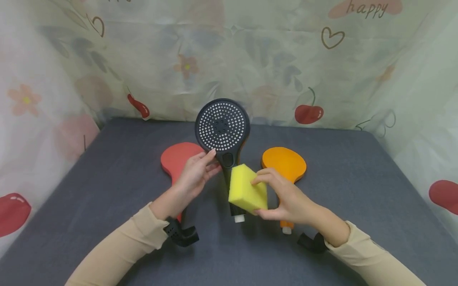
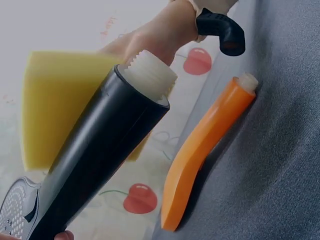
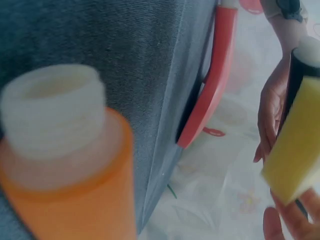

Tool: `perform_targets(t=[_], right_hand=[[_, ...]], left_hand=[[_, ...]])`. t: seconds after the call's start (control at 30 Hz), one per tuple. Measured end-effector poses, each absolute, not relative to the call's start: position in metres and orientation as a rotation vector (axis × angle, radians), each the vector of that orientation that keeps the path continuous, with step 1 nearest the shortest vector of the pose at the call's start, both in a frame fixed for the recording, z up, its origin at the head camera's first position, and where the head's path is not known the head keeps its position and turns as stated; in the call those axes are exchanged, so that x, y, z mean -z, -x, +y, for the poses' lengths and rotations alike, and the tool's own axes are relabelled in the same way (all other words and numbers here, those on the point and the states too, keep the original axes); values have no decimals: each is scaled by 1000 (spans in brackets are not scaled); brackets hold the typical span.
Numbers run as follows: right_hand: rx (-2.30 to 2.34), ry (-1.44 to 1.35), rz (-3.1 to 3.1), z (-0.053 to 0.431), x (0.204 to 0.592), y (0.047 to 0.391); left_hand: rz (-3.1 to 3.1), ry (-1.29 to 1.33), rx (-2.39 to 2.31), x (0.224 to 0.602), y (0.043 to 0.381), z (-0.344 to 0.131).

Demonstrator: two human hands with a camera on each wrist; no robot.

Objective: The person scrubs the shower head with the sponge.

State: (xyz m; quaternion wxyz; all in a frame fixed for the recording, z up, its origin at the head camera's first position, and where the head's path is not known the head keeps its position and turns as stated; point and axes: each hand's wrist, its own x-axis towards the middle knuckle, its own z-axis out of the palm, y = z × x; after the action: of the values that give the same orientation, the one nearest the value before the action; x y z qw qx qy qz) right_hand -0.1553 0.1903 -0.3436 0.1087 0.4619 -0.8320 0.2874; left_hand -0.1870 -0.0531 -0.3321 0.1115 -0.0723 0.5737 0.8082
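My left hand (image 1: 195,171) grips a black shower head (image 1: 222,125) near its neck, with the thumb over the front below the white-dotted spray face. The shower head is held up off the table, its handle slanting down to a white threaded end (image 2: 149,75). In my right hand (image 1: 290,194) a yellow sponge (image 1: 247,188) is pinched between thumb and fingers. The sponge is right at the black handle and covers part of it in the head view; the left wrist view shows it behind the handle (image 2: 100,145).
A red shower head (image 1: 179,157) lies on the dark grey table (image 1: 332,178) at the left, partly hidden by my left arm. An orange shower head (image 1: 284,163) lies at the right, under my right hand. Printed curtains (image 1: 232,51) stand around the table's back and sides.
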Motion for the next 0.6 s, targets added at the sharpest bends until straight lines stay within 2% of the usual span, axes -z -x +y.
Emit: perform_targets(t=[0.4,0.6], right_hand=[[-934,-967,-2322,180,343,172],[-1110,-1019,-2265,177,352,186]], left_hand=[[1693,129,-2322,331,183,-52],[1774,127,-2292,331,181,-50]])
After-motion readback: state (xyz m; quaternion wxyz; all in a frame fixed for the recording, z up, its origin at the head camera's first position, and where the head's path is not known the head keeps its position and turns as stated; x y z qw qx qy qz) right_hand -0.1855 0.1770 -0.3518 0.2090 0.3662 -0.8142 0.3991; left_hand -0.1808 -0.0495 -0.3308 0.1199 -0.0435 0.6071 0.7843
